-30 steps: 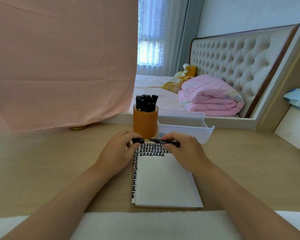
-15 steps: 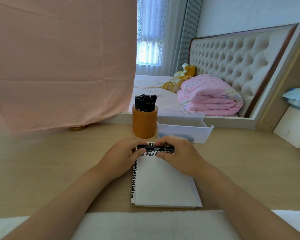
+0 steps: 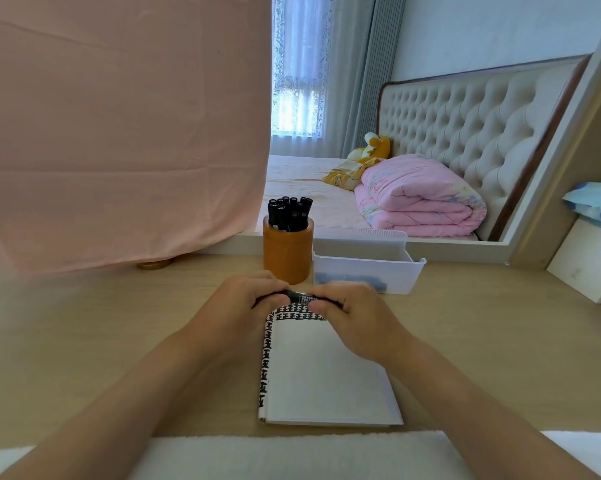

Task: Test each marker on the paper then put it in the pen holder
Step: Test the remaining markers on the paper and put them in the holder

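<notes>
Fingers [image 3: 273, 300] curl round both ends of the black marker [image 3: 300, 297]: left hand [image 3: 236, 311] and right hand [image 3: 357, 323] pinch it level, knuckles up, just over the top edge of the paper [image 3: 326, 375], before the pen holder [image 3: 288, 258]. The barrel's print is too blurred to read.

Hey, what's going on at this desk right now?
A person is holding a black marker level over the top edge of a notepad. The left hand grips one end and the right hand grips the other. The visible page looks unmarked. Just behind, an orange pen holder holds a bunch of markers, and a white tray sits beside it on the desk.
</notes>
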Tool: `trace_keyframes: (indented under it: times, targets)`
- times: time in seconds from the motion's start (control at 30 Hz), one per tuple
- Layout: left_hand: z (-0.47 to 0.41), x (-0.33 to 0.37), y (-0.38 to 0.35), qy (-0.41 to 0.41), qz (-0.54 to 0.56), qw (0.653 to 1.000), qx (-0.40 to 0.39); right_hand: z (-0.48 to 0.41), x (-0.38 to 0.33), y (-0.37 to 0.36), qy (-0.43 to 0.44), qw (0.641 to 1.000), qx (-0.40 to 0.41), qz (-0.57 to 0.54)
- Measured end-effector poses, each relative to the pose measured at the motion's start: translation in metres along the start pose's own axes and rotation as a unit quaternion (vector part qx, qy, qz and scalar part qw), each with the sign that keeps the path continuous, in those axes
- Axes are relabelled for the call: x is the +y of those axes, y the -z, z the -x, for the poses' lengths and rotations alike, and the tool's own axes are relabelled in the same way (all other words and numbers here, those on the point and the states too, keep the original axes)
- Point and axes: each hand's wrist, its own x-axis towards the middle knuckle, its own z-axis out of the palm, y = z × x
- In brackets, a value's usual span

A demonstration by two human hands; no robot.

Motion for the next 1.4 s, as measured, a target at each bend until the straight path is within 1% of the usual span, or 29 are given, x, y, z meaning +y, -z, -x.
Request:
trace_keyframes:
  times: [0.07,0.17,0.33,0.43,0.53,0.63,0.73,0.8,0.93,1.03,1.17,1.23,1.33,1.4]
  targets:
    - [-0.001,0.001,0.002,-0.008,-0.019,1.0,-0.009,0.001,-0.002,0.0,-0.026,0.999,-0.026,-0.035]
    - [-0.003,0.0,0.002,0.009,-0.026,1.0,-0.013,0.003,-0.005,-0.002,-0.046,0.997,-0.036,-0.046]
    - [-0.001,0.004,-0.002,0.038,-0.005,0.998,0.052,0.0,-0.01,-0.006,-0.053,0.997,-0.048,-0.03]
    - [-0.004,0.008,0.0,0.039,0.01,0.997,0.068,-0.004,-0.008,-0.002,-0.053,0.997,-0.042,-0.037]
    - [-0.021,0.006,0.009,0.047,0.047,0.992,0.105,-0.013,-0.005,0.008,-0.082,0.994,0.002,-0.069]
    - [-0.049,-0.004,0.018,0.061,0.044,0.986,0.146,-0.029,-0.001,0.02,-0.108,0.986,0.07,-0.109]
    - [-0.08,-0.018,0.02,0.095,0.032,0.976,0.195,-0.054,0.003,0.03,-0.156,0.967,0.131,-0.152]
    - [-0.095,-0.026,0.017,0.116,0.037,0.968,0.22,-0.072,0.002,0.038,-0.169,0.95,0.168,-0.203]
    - [-0.115,-0.045,0.01,0.152,0.102,0.962,0.205,-0.11,0.006,0.05,-0.171,0.931,0.214,-0.242]
    - [-0.124,-0.055,0.007,0.161,0.159,0.959,0.172,-0.134,0.013,0.051,-0.166,0.933,0.242,-0.208]
    - [-0.128,-0.065,0.001,0.179,0.226,0.951,0.115,-0.156,0.02,0.041,-0.176,0.94,0.223,-0.188]
    - [-0.129,-0.067,0.0,0.184,0.227,0.951,0.102,-0.162,0.024,0.036,-0.185,0.947,0.199,-0.169]
    - [-0.131,-0.065,0.001,0.167,0.212,0.955,0.123,-0.168,0.026,0.029,-0.184,0.964,0.139,-0.13]
    - [-0.131,-0.063,0.0,0.156,0.203,0.956,0.143,-0.171,0.025,0.028,-0.172,0.974,0.114,-0.092]
